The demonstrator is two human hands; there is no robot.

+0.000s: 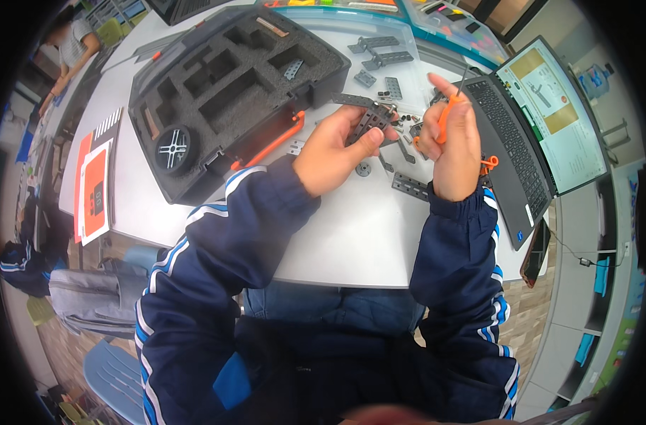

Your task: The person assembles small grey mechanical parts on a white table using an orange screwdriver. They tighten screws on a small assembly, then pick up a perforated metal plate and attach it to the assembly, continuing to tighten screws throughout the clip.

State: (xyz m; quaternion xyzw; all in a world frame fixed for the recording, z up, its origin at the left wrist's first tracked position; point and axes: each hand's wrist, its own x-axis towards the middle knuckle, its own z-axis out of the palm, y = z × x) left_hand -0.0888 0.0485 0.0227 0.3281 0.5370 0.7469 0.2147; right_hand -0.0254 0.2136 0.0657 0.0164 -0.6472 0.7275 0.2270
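My left hand (340,150) is closed around a dark grey bracket assembly (372,122) made of perforated metal pieces, held above the white table. In my right hand (454,145) is an orange-handled screwdriver (447,117), its thin shaft pointing up and away from the assembly. The index finger of that hand is stretched out. Between and beyond my hands lie several small loose parts (406,120). A perforated grey strip (409,185) and a small round disc (363,169) rest on the table nearer to me.
At the left stands an open black case (224,92) with foam cutouts, an orange handle and a wheel (173,150). An open laptop (514,134) sits at the right. Grey brackets (383,53) lie at the back. Orange-white booklets (96,188) lie far left; another person (73,49) is beyond.
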